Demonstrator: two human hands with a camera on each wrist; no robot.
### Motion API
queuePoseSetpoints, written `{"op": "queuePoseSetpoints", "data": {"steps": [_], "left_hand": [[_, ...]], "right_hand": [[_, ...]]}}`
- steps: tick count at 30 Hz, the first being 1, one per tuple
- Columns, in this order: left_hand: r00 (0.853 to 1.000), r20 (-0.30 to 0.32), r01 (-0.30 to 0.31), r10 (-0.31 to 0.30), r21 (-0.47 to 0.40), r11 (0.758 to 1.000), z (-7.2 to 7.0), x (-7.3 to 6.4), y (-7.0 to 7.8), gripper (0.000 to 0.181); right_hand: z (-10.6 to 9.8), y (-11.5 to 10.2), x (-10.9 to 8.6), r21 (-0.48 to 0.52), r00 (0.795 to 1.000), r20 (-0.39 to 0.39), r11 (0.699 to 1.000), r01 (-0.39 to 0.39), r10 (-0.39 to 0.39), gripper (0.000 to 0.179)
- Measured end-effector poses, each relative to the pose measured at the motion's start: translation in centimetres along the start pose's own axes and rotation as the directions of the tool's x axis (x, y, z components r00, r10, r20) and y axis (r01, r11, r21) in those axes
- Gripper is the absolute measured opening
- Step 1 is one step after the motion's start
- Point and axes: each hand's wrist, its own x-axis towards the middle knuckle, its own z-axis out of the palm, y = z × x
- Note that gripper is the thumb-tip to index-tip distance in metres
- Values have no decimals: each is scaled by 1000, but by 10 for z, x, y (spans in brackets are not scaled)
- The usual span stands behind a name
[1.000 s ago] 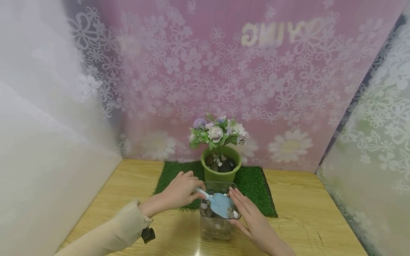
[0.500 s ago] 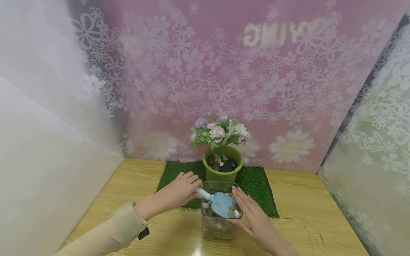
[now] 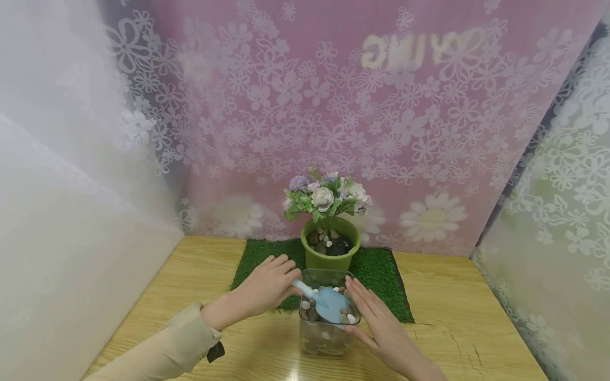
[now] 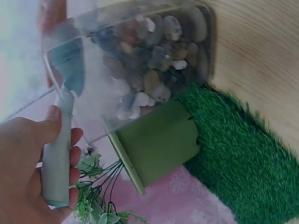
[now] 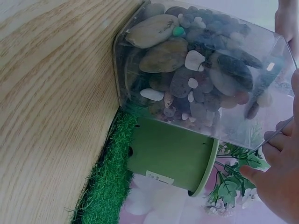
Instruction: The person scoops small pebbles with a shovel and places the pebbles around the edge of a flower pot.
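Observation:
My left hand [image 3: 264,286] grips the pale handle of a small blue toy shovel [image 3: 331,304], with the thumb along the handle in the left wrist view. The shovel's blade lies inside a clear plastic container [image 3: 324,344], over the pebbles [image 5: 163,55] there. Large brown and grey stones and small white ones show through its wall. On the container's right side rests my right hand [image 3: 383,330], its fingers straight along the rim and its thumb at the front corner.
Right behind the container stands a green pot [image 3: 329,262] with stones and artificial flowers [image 3: 323,199]. It sits on a strip of artificial grass [image 3: 383,286] on the wooden table [image 3: 452,312]. Flower-patterned curtains [image 3: 295,106] enclose the back and sides.
The shovel's blade has shifted slightly among the pebbles in the container. Both hands keep nearly the same places, the left on the handle and the right at the rim.

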Motion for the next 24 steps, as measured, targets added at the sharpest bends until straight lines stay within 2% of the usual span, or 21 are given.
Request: {"op": "queuePoseSetpoints", "data": {"steps": [4, 9, 13, 18, 24], "left_hand": [[997, 47, 67, -63, -101, 993, 0, -2, -2, 25], [987, 81, 156, -141, -224, 962, -2, -8, -5, 23], [982, 28, 190, -189, -235, 953, -6, -13, -10, 20], [966, -61, 232, -250, -214, 949, -13, -16, -19, 20], [943, -79, 305, -324, -194, 932, -19, -14, -31, 20]], "right_hand": [[1, 1, -1, 4, 1000, 10, 1000, -14, 14, 85], [0, 0, -2, 19, 998, 23, 998, -63, 63, 90], [0, -3, -2, 5, 997, 10, 997, -80, 80, 92], [-2, -3, 0, -78, 1000, -15, 997, -3, 2, 84], [-3, 0, 3, -158, 999, 3, 986, 42, -43, 81]]}}
